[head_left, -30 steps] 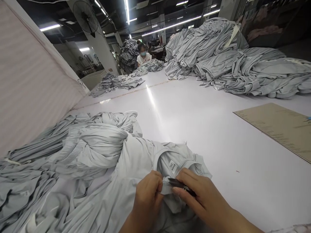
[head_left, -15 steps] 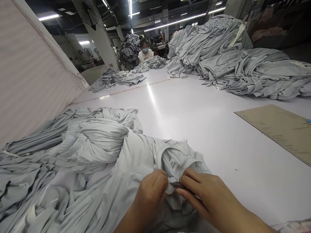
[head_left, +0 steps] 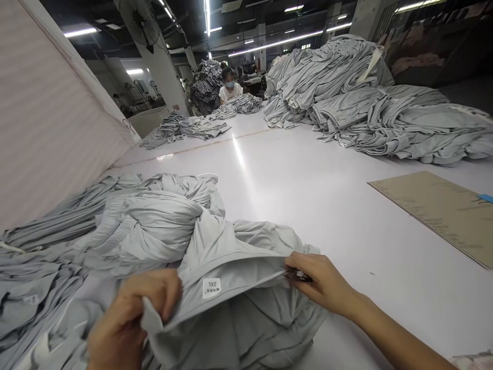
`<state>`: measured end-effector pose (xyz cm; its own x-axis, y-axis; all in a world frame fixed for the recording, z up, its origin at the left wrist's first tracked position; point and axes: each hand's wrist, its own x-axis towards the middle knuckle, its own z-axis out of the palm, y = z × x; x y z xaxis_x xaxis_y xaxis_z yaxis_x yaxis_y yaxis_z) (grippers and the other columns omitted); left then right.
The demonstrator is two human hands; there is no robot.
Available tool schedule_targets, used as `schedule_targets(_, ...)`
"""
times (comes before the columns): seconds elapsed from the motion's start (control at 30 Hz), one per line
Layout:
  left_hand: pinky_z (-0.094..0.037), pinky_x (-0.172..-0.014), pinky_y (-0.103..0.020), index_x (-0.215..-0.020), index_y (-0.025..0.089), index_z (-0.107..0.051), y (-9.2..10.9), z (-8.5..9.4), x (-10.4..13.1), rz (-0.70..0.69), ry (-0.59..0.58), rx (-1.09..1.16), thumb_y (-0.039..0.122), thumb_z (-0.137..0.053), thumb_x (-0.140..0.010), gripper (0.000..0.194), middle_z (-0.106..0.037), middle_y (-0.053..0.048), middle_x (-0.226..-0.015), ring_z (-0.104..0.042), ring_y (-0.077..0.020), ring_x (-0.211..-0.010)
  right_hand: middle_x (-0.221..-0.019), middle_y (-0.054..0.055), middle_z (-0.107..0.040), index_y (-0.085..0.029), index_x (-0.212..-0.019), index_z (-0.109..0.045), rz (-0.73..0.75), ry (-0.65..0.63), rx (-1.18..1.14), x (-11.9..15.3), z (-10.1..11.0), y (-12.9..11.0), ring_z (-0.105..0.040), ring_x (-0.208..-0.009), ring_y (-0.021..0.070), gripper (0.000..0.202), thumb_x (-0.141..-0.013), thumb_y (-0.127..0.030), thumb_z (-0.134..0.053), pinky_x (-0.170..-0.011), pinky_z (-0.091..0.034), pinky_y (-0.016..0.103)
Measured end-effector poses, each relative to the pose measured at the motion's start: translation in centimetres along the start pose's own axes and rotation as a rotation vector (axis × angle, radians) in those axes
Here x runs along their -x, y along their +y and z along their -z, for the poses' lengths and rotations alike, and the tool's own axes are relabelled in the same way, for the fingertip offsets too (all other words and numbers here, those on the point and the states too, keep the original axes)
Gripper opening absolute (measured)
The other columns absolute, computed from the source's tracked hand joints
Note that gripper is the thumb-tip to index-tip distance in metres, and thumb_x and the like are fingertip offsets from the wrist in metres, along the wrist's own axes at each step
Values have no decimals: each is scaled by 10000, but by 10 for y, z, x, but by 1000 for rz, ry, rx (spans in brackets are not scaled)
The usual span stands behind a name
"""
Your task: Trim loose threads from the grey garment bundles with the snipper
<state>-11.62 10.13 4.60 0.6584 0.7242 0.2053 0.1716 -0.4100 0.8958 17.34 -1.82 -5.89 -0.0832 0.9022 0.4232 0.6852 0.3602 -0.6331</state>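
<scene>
A light grey shirt [head_left: 250, 308] is stretched between my hands by its neck opening, with a white 2XL label [head_left: 211, 288] facing up on the inside. My left hand [head_left: 133, 313] is closed in a fist around the neckband at the left. At the other end, my right hand [head_left: 321, 282] pinches the neckband. A small dark tool [head_left: 300, 276], perhaps thread snips, shows between the right fingers; most of it is hidden. The rest of the shirt hangs and bunches below and behind the opening.
Loose grey garments [head_left: 150, 221] lie heaped at the left. A taller grey pile [head_left: 346, 97] stands at the back right, and a brown cardboard sheet [head_left: 435, 210] lies on the white table [head_left: 308, 200]. A masked person [head_left: 230, 91] is at the far end.
My hands were close together at the bunched neckline and are now wide apart. The left has moved left, pulling the neckband taut. The label has shifted left and lies flatter.
</scene>
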Motion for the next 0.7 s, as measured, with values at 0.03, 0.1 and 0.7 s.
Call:
schedule_targets(0.03, -335, -478, -282, -413, 205, -366, 0, -6, 2, 73, -96, -55, 449, -373, -845, 496, -414, 0, -440, -378, -131, -423, -680, -33, -593, -242, -884, -482, 22, 62, -2, 2, -4, -2, -504, -525, 130, 112, -866, -132, -487, -522, -354, 226)
schedule_targets(0.1, -347, -501, -261, -521, 205, -441, 0, -29, 4, 216, -217, -255, 384, -472, -837, 365, -436, 17, -504, -428, -137, -484, -639, -47, -554, -251, -884, -436, 62, 167, -4, 5, -11, -9, -448, -495, 127, 150, -846, -110, -472, -512, -325, 229)
schedule_targets(0.7, -218, -437, -201, -866, 216, -507, -13, -120, -4, 223, 29, 28, 236, -500, -867, 21, -353, 83, -579, -262, -88, -476, -824, 12, -555, -236, -917, -492, -151, 67, -187, 14, -9, -58, -539, -678, 161, 73, -908, -292, -539, -581, -410, 242)
